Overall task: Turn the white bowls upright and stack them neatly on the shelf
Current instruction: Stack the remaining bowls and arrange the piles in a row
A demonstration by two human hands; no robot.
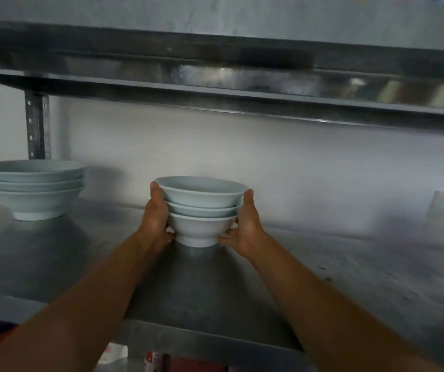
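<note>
Three white bowls, nested upright, make one stack (pixel 202 210) at mid-shelf. Its foot is at or just above the metal shelf (pixel 336 285); I cannot tell whether it has touched down. Both hands grip it from opposite sides: left hand (pixel 156 213) and right hand (pixel 245 224), thumbs up by the top rim, fingers curled in toward the foot of the bottom bowl. A second stack (pixel 31 189) of three, also upright, stands well apart to the left, below the post (pixel 37 124).

Handling, my guess: glazed ceramic, stiff, weighty as a set, slick on the glaze, and likely to chip if knocked on steel. The best hold is low under the flare of the bottom bowl, on both sides, so the upper two ride along. I would set it down flat, without sliding.

Hard to read: the whole view is soft, and the second stack is smeared at its edges. Fingertips behind the bowls are hidden. Something greenish is cut off at the far right. Red and white items below the shelf's front lip are unidentifiable.
</note>
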